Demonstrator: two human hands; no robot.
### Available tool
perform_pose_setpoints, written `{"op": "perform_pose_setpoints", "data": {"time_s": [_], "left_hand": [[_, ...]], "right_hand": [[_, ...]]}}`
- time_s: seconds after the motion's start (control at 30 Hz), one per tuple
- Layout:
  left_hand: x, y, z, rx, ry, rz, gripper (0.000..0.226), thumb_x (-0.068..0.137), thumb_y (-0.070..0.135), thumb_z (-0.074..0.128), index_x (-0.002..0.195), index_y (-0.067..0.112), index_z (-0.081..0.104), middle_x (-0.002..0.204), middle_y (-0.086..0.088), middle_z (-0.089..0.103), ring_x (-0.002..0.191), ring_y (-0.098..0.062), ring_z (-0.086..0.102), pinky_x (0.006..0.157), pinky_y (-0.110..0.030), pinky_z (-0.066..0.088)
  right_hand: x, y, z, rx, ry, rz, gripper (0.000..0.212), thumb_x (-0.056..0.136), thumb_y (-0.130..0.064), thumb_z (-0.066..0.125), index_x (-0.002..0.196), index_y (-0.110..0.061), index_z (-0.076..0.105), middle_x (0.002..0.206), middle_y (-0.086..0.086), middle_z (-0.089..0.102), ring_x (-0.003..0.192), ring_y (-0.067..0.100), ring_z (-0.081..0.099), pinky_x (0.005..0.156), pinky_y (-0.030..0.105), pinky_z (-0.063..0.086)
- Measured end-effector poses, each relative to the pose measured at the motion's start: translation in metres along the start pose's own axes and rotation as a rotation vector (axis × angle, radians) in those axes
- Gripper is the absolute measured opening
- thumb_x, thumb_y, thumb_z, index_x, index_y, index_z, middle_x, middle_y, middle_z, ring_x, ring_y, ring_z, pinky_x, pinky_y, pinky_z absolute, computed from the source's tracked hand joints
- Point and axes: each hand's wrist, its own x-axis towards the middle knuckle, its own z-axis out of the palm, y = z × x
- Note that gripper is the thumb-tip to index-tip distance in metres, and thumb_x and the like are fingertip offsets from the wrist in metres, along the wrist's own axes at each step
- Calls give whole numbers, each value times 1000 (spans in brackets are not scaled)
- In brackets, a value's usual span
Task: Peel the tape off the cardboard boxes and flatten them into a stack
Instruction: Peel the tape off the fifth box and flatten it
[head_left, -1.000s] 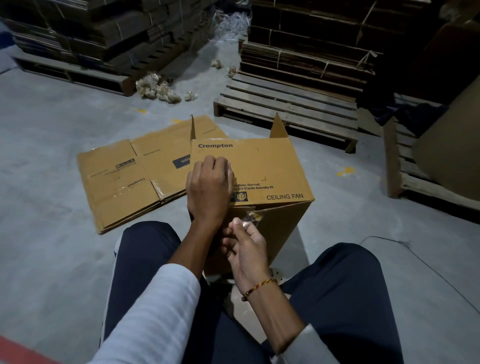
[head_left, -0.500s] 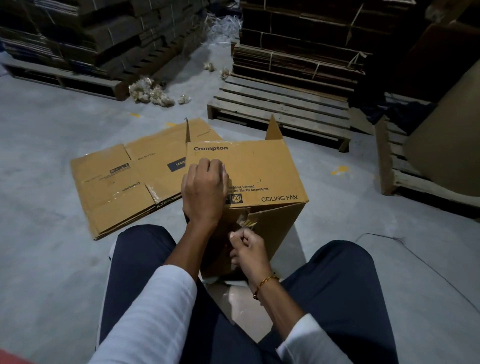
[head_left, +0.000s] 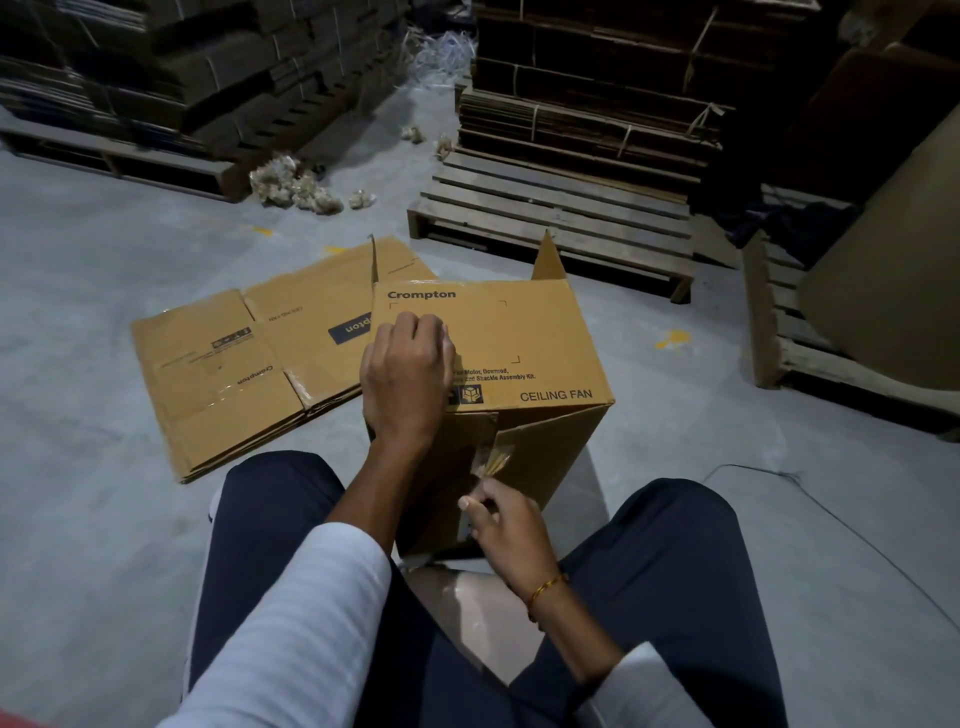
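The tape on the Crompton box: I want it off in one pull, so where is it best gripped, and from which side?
Probably the loose crumpled end of the tape, standing off the box along the seam on its near face. Pinch that free end from the near side, as the right hand is doing, and pull toward the body while the left hand presses the top panel.

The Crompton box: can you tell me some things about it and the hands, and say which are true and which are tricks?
1. The left hand rests on top of the Crompton box. True.
2. The right hand pinches the tape. True.
3. The flattened boxes lie on the wooden pallet. False: they lie on the floor.
4. The box reads TABLE LAMP. False: it reads CEILING FAN.
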Motion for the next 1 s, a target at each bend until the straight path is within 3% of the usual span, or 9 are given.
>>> {"op": "perform_pose_setpoints", "data": {"time_s": [0.13,0.33,0.47,0.57,0.63,0.7,0.77,0.9,1.0], "left_hand": [[-2,-2,0,25,3,-16,21,102,26,47,105,14,63,94,-6,61,81,-22,54,67,-37,45],[4,-10,-2,40,3,-33,23,103,27,46,106,13,63,94,-6,61,82,-22,54,68,-36,44],[4,-14,-2,42,-1,-36,23,103,27,46,106,13,63,93,-6,61,82,-21,53,68,-36,45],[3,-15,-3,41,-12,-55,24,103,28,45,106,13,63,93,-6,61,82,-21,54,69,-38,46],[4,-14,-5,32,-10,-59,24,102,28,44,105,13,63,93,-6,61,82,-22,54,69,-38,46],[5,-14,-5,25,-13,-45,24,102,29,45,105,13,63,94,-6,61,82,-23,55,68,-38,46],[7,-14,-4,12,-20,-38,24,101,29,45,106,13,63,95,-7,61,82,-22,55,68,-37,45],[11,-13,-3,-4,-28,-35,22,102,27,48,107,13,63,96,-7,62,83,-22,55,68,-37,45],[16,-15,-4,-9,-33,-38,23,102,28,47,108,13,63,96,-7,62,83,-22,55,67,-37,45]], "right_hand": [[3,-24,11,80,-34,-28,21,101,-17,54,80,-18,56,72,-6,55,67,11,55,59,24,41],[7,-43,15,208,-115,-13,23,102,-19,52,80,-11,53,73,0,51,66,13,50,62,32,40],[9,-46,17,219,-145,5,27,101,-16,51,74,-17,49,71,-3,51,66,10,50,62,32,40],[16,-45,21,153,-187,17,27,100,-15,50,78,-28,58,88,-12,64,87,13,65,74,37,55],[19,-41,21,5,-212,-27,20,98,-13,50,93,-24,65,101,-2,68,99,21,67,81,37,56],[19,-31,18,-240,-216,-80,16,98,-12,49,101,-13,64,101,7,67,97,30,66,74,31,48],[14,-23,15,-357,-186,-105,15,101,-15,47,97,-13,60,91,4,60,93,32,65,67,30,39],[0,-11,19,-366,-81,-125,17,105,-21,44,97,-19,58,88,-1,58,85,23,64,66,28,35],[-5,-1,18,-322,-73,-127,22,106,-29,44,84,-27,47,81,-7,52,72,13,52,62,27,32]]}}
